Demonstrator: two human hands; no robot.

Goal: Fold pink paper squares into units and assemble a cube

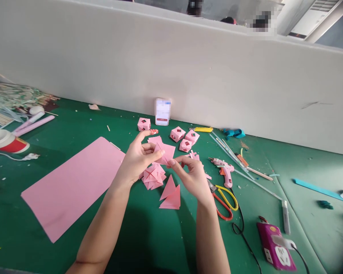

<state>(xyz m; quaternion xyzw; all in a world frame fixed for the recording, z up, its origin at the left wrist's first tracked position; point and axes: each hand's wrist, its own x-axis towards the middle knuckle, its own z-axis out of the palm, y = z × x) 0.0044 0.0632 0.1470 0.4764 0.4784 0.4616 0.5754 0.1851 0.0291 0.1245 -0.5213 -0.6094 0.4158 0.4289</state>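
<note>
A small piece of pink paper is held up between both hands over the middle of the table. My left hand pinches its left side with thumb and fingers, the wrapped index fingertip raised. The thumb and fingers of my right hand close on its lower right corner. Below them lie a pile of folded pink pieces and two pink triangles. Pink square sheets show just behind the held piece. Several pink paper shapes with cut-out holes stand farther back.
A phone leans on the partition. At left are a large pink sheet, a paper cup and sticks. To the right lie scissors, a glue gun, a yellow cutter and a purple power box.
</note>
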